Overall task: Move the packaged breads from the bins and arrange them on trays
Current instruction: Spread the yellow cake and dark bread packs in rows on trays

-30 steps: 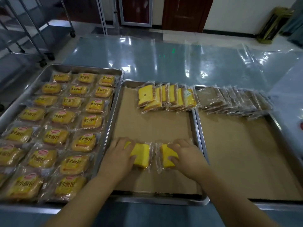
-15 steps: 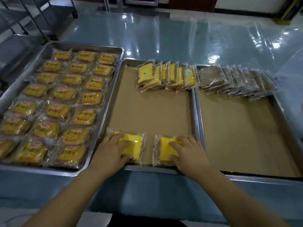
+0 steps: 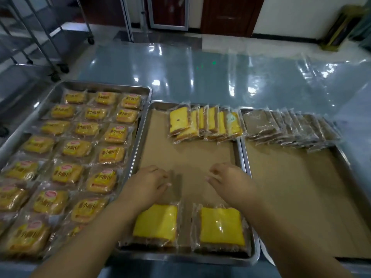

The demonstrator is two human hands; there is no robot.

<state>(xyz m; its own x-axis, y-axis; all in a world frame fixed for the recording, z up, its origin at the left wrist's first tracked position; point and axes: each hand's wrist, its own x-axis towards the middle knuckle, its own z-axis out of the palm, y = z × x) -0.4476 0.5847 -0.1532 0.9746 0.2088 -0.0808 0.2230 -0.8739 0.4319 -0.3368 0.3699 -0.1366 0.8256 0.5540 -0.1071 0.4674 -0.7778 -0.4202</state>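
Note:
Two yellow-topped packaged breads lie flat side by side at the near edge of the middle tray [image 3: 244, 169]: the left bread [image 3: 155, 223] and the right bread [image 3: 220, 225]. My left hand [image 3: 148, 183] hovers just beyond the left one, fingers loosely curled, holding nothing. My right hand [image 3: 230, 181] hovers beyond the right one, also holding nothing. A row of yellow packaged breads [image 3: 204, 123] leans on edge at the tray's far end. The tray is lined with brown paper.
A left tray [image 3: 144, 121] is filled with several labelled small-bread packs [image 3: 76, 147]. A right tray [image 3: 341, 157] lined with brown paper holds a row of brown packaged breads [image 3: 289, 127] at its far end. Wheeled metal racks [image 3: 40, 37] stand at far left.
Both hands let go of the two yellow breads at the tray's near edge and moved forward, away from me, off the packs.

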